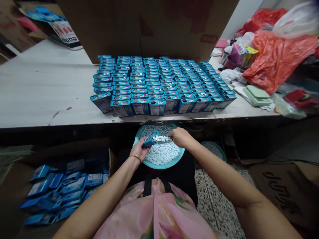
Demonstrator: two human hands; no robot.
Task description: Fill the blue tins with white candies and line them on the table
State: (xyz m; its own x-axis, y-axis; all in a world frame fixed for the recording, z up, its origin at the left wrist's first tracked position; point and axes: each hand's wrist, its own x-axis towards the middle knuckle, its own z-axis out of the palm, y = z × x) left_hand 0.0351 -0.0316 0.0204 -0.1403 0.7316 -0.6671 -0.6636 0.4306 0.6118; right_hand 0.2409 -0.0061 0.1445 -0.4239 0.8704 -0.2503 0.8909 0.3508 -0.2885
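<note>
My left hand (pixel 140 150) is closed around a small blue box (pixel 149 139), which is tilted over a turquoise basin (pixel 178 156). The basin is full of small white balls (pixel 161 153). Fingers curled, my right hand (pixel 181 137) grips a scoop heaped with white balls (pixel 162 139). The scoop's far end is at the mouth of the box, and its handle is mostly hidden by my fingers. Beyond the basin, rows of upright blue boxes (pixel 157 103) stand on the white table; white balls lie on some of their tops.
A carton (pixel 109 166) of loose blue boxes stands at lower left. Behind the rows rises a large cardboard box (pixel 149 30). Red plastic bags (pixel 281 59) and a pale green scale (pixel 258 94) lie on the right. Another basin (pixel 220 151) is under the table (pixel 45 89).
</note>
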